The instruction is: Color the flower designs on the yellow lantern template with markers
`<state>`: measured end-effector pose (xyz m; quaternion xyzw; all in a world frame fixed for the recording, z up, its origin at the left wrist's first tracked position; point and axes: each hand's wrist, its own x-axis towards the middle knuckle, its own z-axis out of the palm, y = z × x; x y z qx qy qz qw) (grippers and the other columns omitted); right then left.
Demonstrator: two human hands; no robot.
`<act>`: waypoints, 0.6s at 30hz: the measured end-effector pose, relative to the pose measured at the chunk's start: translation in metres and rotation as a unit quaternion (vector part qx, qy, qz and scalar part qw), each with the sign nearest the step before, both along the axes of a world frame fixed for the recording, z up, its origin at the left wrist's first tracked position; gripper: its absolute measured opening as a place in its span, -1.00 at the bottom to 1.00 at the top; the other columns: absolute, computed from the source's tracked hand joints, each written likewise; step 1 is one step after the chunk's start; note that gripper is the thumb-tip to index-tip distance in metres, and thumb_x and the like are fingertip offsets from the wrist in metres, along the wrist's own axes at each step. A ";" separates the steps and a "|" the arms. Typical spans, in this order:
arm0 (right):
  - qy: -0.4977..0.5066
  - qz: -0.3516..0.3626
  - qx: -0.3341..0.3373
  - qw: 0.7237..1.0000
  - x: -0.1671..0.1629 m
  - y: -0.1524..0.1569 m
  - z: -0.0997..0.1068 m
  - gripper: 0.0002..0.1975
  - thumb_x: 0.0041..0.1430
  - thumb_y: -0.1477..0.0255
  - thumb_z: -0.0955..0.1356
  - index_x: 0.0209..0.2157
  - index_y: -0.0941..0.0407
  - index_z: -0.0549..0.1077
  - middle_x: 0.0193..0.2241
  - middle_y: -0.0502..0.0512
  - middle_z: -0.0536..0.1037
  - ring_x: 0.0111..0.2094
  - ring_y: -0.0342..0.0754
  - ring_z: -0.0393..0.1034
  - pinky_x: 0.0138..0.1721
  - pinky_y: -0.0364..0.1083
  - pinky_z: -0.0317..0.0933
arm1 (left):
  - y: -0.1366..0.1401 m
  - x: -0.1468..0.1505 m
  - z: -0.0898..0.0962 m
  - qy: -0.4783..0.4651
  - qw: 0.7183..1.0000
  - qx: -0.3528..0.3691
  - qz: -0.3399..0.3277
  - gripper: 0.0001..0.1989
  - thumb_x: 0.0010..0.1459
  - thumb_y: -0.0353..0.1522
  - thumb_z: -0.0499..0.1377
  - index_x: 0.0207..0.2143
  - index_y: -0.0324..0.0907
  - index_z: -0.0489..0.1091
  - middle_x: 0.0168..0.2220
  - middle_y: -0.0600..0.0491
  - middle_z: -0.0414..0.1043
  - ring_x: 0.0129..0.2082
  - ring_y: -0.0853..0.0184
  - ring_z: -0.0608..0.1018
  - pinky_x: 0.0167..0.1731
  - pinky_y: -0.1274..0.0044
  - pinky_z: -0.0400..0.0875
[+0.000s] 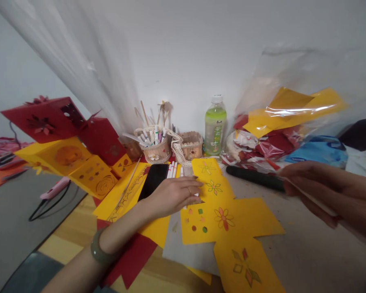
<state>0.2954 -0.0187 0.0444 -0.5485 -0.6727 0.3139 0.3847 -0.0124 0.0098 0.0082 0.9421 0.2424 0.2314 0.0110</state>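
Observation:
My left hand point(178, 192) rests over the left edge of a yellow paper cutout point(247, 215), fingers stretched out to the right. A white marker point(182, 171) shows above this hand, and small white parts show beneath and between its fingers; what they belong to is hidden. Flowers and small shapes are drawn on the cutout in orange and green. At the right, my right hand point(332, 195) is closed on a white marker point(312, 197) with an orange-red tip pointing left. It is raised and slightly blurred, apart from the paper.
Several capped markers point(172, 169) lie beside a black phone point(153, 181). Behind stand a pen basket point(155, 150), a smaller basket point(191, 146) and a green drink bottle point(215, 128). Red and yellow paper boxes point(50, 122) stand left; a plastic bag point(274, 138) and dark green case point(253, 178) are right.

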 end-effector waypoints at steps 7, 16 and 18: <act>0.290 0.088 -0.149 0.941 -0.047 0.034 -0.009 -0.76 -0.18 0.29 0.45 -0.41 0.07 0.45 -0.61 -0.04 0.40 -0.64 -0.22 0.20 -0.62 -0.19 0.08 | 0.005 -0.001 -0.021 0.070 0.997 0.011 0.013 -0.65 0.27 -0.25 -0.08 -0.14 -0.28 0.39 -0.05 -0.03 0.41 0.01 0.36 0.40 0.06 0.50 0.24; 0.213 0.123 -0.115 0.962 -0.087 0.067 -0.039 -0.64 0.10 0.18 0.28 -0.62 0.12 0.24 -0.76 -0.15 0.12 -0.70 -0.26 -0.09 -0.67 -0.18 -0.26 | 0.005 0.003 -0.033 0.110 0.991 0.074 0.027 -0.65 0.29 -0.29 -0.09 -0.13 -0.33 0.37 -0.06 -0.05 0.42 -0.04 0.33 0.44 0.00 0.50 0.31; 0.206 0.134 -0.126 0.961 -0.090 0.070 -0.046 -0.64 0.05 0.18 0.32 -0.63 0.12 0.24 -0.75 -0.14 0.18 -0.69 -0.26 -0.04 -0.66 -0.19 -0.20 | 0.004 0.004 -0.034 0.109 0.990 0.086 0.028 -0.67 0.28 -0.30 -0.07 -0.14 -0.34 0.37 -0.07 -0.05 0.42 -0.04 0.32 0.45 0.00 0.50 0.32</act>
